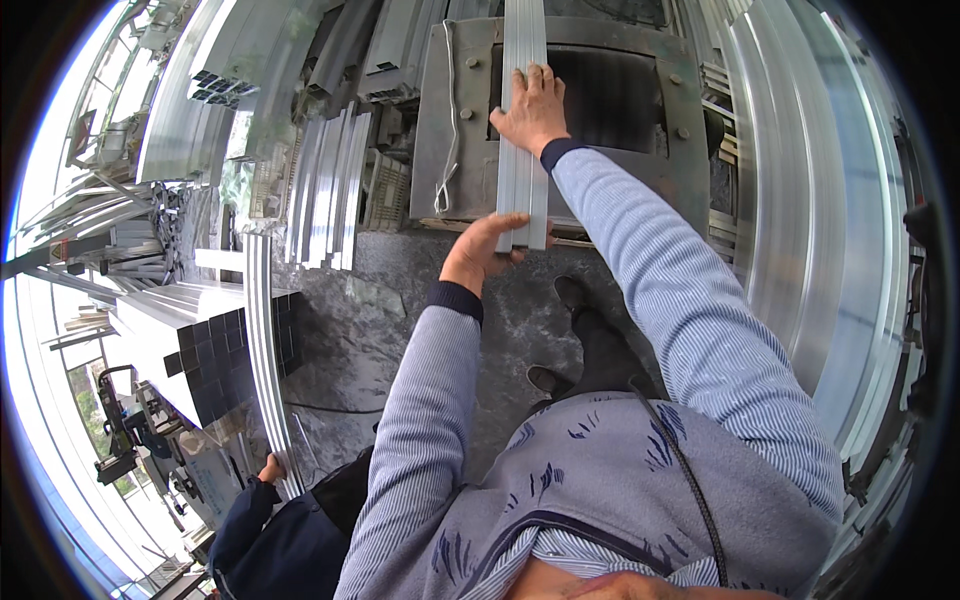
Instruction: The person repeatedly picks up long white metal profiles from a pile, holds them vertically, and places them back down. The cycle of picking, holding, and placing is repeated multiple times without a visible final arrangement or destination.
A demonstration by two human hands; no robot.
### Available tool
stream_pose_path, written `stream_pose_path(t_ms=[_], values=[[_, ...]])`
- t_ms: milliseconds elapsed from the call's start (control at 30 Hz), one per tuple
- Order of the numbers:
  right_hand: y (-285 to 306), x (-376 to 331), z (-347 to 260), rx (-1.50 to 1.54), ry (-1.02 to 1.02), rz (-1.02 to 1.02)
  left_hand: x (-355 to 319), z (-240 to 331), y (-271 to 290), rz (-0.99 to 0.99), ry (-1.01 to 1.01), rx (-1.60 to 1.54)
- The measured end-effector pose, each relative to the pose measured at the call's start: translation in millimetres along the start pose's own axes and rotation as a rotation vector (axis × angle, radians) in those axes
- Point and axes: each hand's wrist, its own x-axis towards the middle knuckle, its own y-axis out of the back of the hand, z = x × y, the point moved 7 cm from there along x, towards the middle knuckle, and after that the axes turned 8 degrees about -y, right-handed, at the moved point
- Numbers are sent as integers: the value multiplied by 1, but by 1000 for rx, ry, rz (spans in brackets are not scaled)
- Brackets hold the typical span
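Observation:
A long silver grooved aluminium profile (522, 180) lies lengthwise across a dark metal bench (690, 190), over the black opening in its top. Whether it is one piece or strips side by side, I cannot tell. My left hand (482, 252) is closed on its near end, thumb on top and the fingers partly hidden underneath. Farther along, my right hand (535, 108) rests palm down on the profile. Its fingers stretch forward and its thumb sticks out over the left edge.
Left, a co-worker's hand (271, 468) holds another long profile (262, 340) beside a stack of square tubes (215, 360). More profiles (330, 190) stand left of the bench. Long pale metal lengths (790, 200) run along the right. A looped cord (451, 110) lies on the bench.

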Motion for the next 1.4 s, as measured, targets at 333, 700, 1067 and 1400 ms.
stream_pose_path(t_ms=[333, 700, 1067, 1400], values=[[49, -153, -37, 76, -24, -138, -117, -111, 14, -28, 14, -83], [86, -311, -59, 119, -14, -160, -241, -220, 19, -35, -4, -57], [110, -393, -82, 79, -191, -316, -308, -289, 33, -10, 8, -52], [109, -387, -72, 522, -244, -315, -313, -299, 57, -4, 52, -165]])
